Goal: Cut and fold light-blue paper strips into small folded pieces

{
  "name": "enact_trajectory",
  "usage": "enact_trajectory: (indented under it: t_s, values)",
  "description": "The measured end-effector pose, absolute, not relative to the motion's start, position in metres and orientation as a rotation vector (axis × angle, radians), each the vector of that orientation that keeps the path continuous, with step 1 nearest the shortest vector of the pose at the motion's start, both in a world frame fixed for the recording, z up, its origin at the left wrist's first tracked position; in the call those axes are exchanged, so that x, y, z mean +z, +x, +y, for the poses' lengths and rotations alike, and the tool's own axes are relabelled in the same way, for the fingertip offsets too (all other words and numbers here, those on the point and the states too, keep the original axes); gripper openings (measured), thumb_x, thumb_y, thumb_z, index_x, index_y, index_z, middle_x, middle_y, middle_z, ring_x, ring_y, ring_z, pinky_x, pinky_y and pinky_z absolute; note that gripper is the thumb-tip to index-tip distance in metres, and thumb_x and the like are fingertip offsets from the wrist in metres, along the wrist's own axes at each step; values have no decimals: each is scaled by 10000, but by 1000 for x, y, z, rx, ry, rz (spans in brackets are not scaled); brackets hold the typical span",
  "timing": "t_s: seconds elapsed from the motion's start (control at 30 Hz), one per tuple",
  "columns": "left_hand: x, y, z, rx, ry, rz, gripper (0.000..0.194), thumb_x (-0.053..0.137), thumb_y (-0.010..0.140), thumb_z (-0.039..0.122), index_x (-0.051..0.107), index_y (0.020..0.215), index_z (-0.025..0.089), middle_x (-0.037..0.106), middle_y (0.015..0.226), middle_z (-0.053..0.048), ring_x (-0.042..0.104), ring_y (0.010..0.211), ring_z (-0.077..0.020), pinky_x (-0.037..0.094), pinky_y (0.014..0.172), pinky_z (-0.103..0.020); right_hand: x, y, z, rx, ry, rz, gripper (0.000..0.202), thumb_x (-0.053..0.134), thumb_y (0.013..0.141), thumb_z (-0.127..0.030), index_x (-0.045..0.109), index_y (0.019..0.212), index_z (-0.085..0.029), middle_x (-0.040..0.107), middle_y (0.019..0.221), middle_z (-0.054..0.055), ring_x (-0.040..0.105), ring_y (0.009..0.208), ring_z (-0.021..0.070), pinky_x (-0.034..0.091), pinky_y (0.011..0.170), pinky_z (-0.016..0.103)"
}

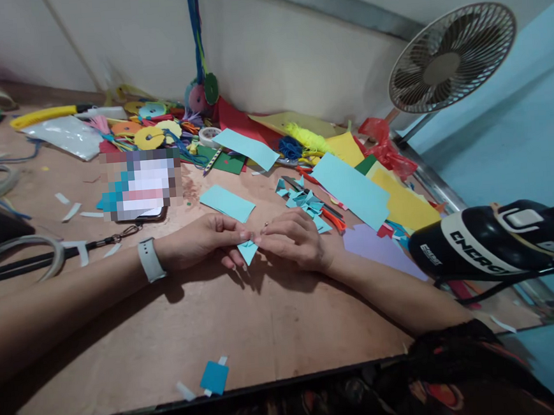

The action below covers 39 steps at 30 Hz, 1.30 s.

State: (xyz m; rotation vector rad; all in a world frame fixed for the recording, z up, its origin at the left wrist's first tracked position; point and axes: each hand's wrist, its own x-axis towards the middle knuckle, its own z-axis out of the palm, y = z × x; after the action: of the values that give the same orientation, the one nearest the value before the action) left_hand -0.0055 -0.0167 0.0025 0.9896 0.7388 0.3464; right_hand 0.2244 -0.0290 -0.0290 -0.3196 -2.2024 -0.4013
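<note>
Between my hands is a small folded light-blue paper piece (248, 253), its point facing down toward me. My left hand (215, 238) pinches it between thumb and fingers. My right hand (292, 239) is closed on its right side, fingertips pressed at the paper's upper edge. Just beyond my hands lies a light-blue paper rectangle (227, 203). Behind my right hand is a heap of small folded light-blue pieces (305, 202), with orange-handled scissors (334, 219) partly beneath it.
A black bottle (481, 242) lies at the right, below a fan (452, 59). At the left are a phone (145, 186) and a tape roll (50, 251). Coloured papers (352, 189) and yarn (307, 138) line the back. A blue square (215, 377) lies near the front edge.
</note>
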Motion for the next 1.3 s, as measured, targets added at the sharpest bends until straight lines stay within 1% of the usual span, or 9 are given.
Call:
enact_trajectory:
  t_s: [0.27,0.4,0.5,0.63,0.73,0.83,0.97,1.1,1.3]
  values:
    - [-2,-8,-15,303,979,740,304,794,788,411,725,856,123,743,654,-90,695,539,-130,555,492,-152,-26,228,-30,-542,-319,-2244,292,651,884,-160,648,1124,-327,687,1021,-12,591,929,152,450,788,326]
    - [-4,-10,-14,327,986,741,321,815,759,424,715,820,125,732,634,-83,690,552,-128,539,496,-146,-35,229,-31,-352,-440,-2187,436,664,877,-190,575,1278,-338,683,1072,-5,606,944,167,456,806,340]
    - [-4,-9,-17,345,969,723,337,820,746,440,696,827,138,728,650,-76,675,560,-123,534,522,-164,-38,229,-32,-153,-430,-2201,548,705,840,-268,527,1351,-351,634,1229,18,602,1087,205,493,897,377]
    - [-2,-7,-21,370,1063,664,331,780,784,448,670,768,137,660,664,-22,573,552,-78,489,549,-167,-34,225,-34,-7,-348,-2326,460,705,836,-349,607,1285,-344,482,1453,40,459,1331,266,454,1070,469]
    - [-1,-5,-23,388,1215,645,368,719,843,427,619,657,124,516,601,26,412,523,-52,367,498,-150,-32,221,-35,31,-340,-2328,343,661,878,-374,659,1220,-347,430,1502,24,398,1386,260,428,1113,482]
    - [0,-4,-25,379,1285,624,400,677,871,417,578,614,127,453,585,36,355,534,-63,321,500,-172,-33,219,-35,30,-358,-2315,301,642,893,-419,674,1190,-386,435,1504,-4,382,1396,243,425,1118,477]
    - [1,-3,-27,373,1345,607,390,647,883,409,568,619,133,470,596,30,378,541,-76,331,506,-193,-33,216,-37,127,-351,-2300,232,639,904,-416,727,1107,-349,458,1497,11,373,1405,238,406,1130,468]
    - [-4,-2,-31,518,1564,667,374,604,906,423,629,671,133,546,622,8,451,565,-90,362,512,-195,-31,212,-42,427,-527,-2222,186,624,923,-399,772,963,-294,550,1421,36,386,1409,228,357,1163,479]
    - [-7,-1,-38,602,1500,779,365,599,904,492,681,830,143,676,676,-31,623,594,-131,473,531,-209,-31,207,-47,864,-669,-2065,175,611,941,-357,761,993,-284,604,1362,39,439,1378,205,335,1171,501]
